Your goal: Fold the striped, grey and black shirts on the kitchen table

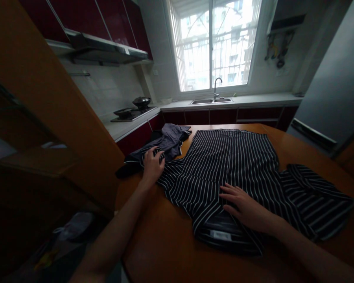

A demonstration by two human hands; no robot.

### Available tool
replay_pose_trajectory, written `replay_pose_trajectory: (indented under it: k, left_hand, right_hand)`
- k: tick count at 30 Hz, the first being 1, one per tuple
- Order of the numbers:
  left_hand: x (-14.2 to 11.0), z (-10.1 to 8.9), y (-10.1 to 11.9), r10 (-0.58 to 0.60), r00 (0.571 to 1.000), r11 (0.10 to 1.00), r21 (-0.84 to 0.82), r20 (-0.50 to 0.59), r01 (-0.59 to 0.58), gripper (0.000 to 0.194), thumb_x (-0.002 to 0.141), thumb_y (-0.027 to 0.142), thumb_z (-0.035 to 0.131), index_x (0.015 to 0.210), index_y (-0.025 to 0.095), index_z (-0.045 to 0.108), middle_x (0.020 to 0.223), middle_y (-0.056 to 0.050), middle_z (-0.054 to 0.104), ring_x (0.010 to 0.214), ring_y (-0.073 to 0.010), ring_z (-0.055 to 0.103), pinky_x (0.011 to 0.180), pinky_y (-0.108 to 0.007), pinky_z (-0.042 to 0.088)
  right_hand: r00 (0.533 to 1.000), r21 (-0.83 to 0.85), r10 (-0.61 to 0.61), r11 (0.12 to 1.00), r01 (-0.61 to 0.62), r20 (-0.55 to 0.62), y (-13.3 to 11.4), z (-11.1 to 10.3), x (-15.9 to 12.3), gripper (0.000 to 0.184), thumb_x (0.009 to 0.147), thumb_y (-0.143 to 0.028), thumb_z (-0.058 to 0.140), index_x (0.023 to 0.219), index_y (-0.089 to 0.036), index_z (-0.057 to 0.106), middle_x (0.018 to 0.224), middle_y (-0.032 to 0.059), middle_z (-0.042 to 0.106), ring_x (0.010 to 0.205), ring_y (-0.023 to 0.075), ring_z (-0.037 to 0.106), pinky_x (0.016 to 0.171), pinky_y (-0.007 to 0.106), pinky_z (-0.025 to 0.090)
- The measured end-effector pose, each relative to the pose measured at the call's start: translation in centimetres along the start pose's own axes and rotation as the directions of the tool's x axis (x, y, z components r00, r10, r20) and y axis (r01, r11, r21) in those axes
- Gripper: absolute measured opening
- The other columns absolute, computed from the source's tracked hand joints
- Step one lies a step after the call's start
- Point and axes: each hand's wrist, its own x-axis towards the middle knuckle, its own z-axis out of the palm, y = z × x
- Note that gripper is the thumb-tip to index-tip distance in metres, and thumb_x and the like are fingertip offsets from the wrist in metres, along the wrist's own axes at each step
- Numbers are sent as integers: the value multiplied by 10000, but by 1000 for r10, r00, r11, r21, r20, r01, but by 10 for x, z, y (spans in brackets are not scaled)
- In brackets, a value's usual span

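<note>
A black-and-white striped shirt (233, 157) lies spread on the wooden table (159, 236), its neck opening and a white label (220, 235) towards me. My left hand (153, 167) rests at the end of the shirt's left-side sleeve, fingers apart and slightly bent over the cloth. Flat on the shirt near the collar is my right hand (243, 204), with its fingers spread. The sleeve (315, 196) on the right lies partly folded and rumpled. Just beyond my left hand, a grey and black garment (171, 139) is heaped at the table's edge.
Behind the table runs a white counter (259, 98) with a sink (205, 101) and faucet (216, 88). A lidded pan (141, 102) sits on the stove at the left. A fridge (327, 86) stands at the right; a wooden panel (61, 110) borders the left side.
</note>
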Motion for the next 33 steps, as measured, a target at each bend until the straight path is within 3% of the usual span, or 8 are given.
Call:
replay_pose_trajectory:
  k: [2, 7, 10, 14, 17, 25, 30, 33]
  left_hand:
    - [-9, -5, 35, 243, 956, 942, -274, 164, -193, 264, 928, 209, 586, 1167, 221, 697, 1330, -107, 551, 1272, -278, 496, 1135, -450, 374]
    - [-51, -36, 93, 697, 512, 676, -697, 501, -238, 377, 923, 414, 677, 1280, 294, 665, 1266, -74, 595, 1179, -244, 570, 1040, -397, 472]
    - [-78, -53, 99, 762, 388, 624, -746, 518, -230, 722, 799, 486, 798, 1447, 324, 524, 1368, -86, 555, 1240, -288, 544, 1059, -430, 465]
    - [-106, -55, 98, 792, 331, 608, -715, 513, -346, 964, 777, 380, 811, 1582, 322, 284, 1583, -94, 383, 1424, -337, 390, 1171, -499, 351]
    - [-119, -44, 101, 801, 349, 598, -677, 486, -429, 933, 841, 211, 695, 1610, 312, 177, 1622, -75, 331, 1483, -303, 318, 1221, -505, 270]
    - [-122, -35, 103, 826, 341, 561, -717, 450, -414, 814, 892, 13, 467, 1599, 325, 213, 1629, -23, 318, 1502, -211, 291, 1231, -454, 284]
    - [-122, -45, 99, 858, 209, 513, -784, 469, -349, 819, 867, -11, 458, 1582, 342, 273, 1618, -3, 334, 1510, -218, 260, 1250, -498, 214]
    - [-122, -47, 97, 859, 184, 511, -777, 478, -368, 844, 834, -5, 490, 1571, 359, 298, 1620, 3, 325, 1506, -236, 268, 1242, -519, 223]
  right_hand:
    - [997, -9, 22, 1000, -23, -78, -1, -8, 3, 349, 956, -285, 575, 1290, -268, 673, 1446, 85, 572, 1400, 298, 451, 1153, 576, 364]
    - [983, -21, 56, 998, -60, -174, -19, -32, -19, 265, 960, -245, 547, 1159, -251, 722, 1133, 89, 681, 1078, 237, 630, 967, 452, 535]
    - [990, -22, 67, 997, -71, -121, -34, -36, -57, 272, 935, -314, 619, 1190, -291, 711, 1161, 80, 671, 1101, 251, 614, 965, 447, 535]
    - [996, -86, 79, 993, -83, -52, -42, -26, -104, 585, 812, -354, 769, 1373, -345, 605, 1389, 72, 597, 1280, 310, 536, 1054, 502, 489]
    - [997, -158, 37, 986, -48, -71, -37, -13, -116, 642, 814, -219, 730, 1421, -340, 559, 1462, 60, 563, 1348, 304, 505, 1112, 530, 436]
    - [964, -278, -169, 954, 108, -207, -33, 2, -112, 485, 880, -11, 509, 1265, -261, 668, 1289, 56, 697, 1296, 249, 579, 1153, 538, 397]
    - [983, -191, -166, 970, 148, -77, -62, 1, -121, 281, 935, -138, 589, 1167, -241, 710, 1261, 45, 715, 1253, 230, 617, 1130, 448, 441]
    - [991, -67, -128, 990, 127, -22, -73, 0, -124, 258, 936, -265, 639, 1184, -235, 705, 1296, 53, 697, 1246, 222, 621, 1125, 413, 440]
